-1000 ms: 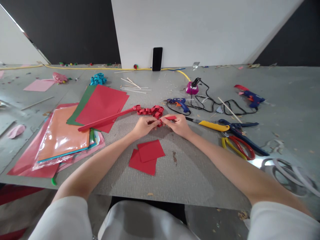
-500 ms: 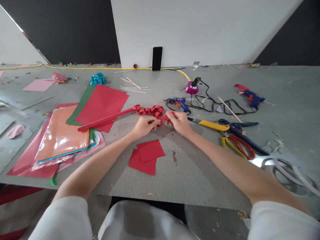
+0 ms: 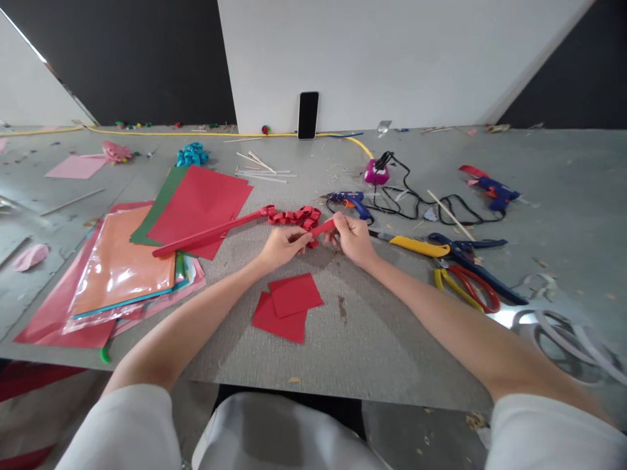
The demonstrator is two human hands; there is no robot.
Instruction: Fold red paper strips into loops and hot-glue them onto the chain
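Note:
Between my hands a short red paper strip [image 3: 322, 228] is stretched, tilted up to the right. My left hand [image 3: 287, 247] pinches its lower left end; my right hand [image 3: 353, 238] pinches the upper right end. Just behind them lies a red paper chain of folded loops [image 3: 294, 214], partly hidden by the fingers. A long red paper stick [image 3: 210, 234] runs left from the chain across the red sheets [image 3: 200, 205]. Two overlapping red paper squares [image 3: 296, 297] rest on the table in front of my hands.
A blue glue gun [image 3: 350, 201] lies behind my right hand. To the right are a yellow-handled cutter [image 3: 418, 246], blue pliers [image 3: 482, 264] and red-and-yellow scissors [image 3: 475, 287]. Bagged coloured paper [image 3: 127, 261] lies left. A phone [image 3: 308, 115] leans on the wall.
My hands have drawn slightly apart, so a little more of the red strip shows between them. Everything else stays in place.

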